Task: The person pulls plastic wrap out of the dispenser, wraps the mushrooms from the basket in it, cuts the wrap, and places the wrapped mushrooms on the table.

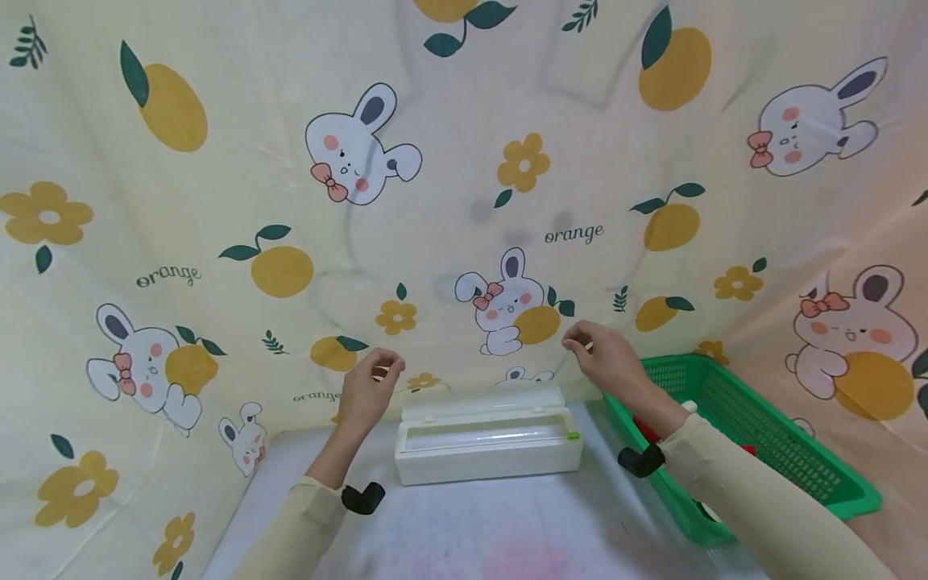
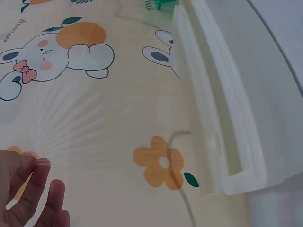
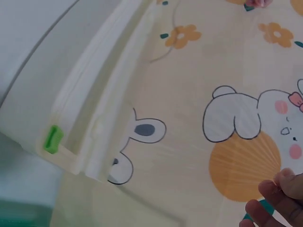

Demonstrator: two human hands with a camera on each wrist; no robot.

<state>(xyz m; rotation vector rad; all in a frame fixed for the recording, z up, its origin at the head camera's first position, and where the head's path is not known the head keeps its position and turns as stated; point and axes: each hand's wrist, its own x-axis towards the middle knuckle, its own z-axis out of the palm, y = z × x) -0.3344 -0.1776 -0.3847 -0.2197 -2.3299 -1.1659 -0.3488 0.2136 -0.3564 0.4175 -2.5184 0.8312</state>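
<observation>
A white cling film dispenser box (image 1: 487, 466) rests on the table with its lid (image 1: 482, 396) tipped back. A roll of film (image 1: 478, 436) shows inside, and a green slide cutter (image 1: 573, 436) is at the right end of its front edge. Above the box my left hand (image 1: 371, 392) pinches a corner of transparent cling film (image 2: 61, 125) between thumb and index finger. Creases fan out from those fingertips in the left wrist view. My right hand (image 1: 611, 360) pinches the film at the other side, where similar creases show. The film's lower edge is hard to make out.
A green plastic basket (image 1: 805, 475) with red and white items in it stands to the right, under my right forearm. A printed cloth (image 1: 449, 209) with rabbits and oranges hangs behind the white table (image 1: 449, 532) and at its sides.
</observation>
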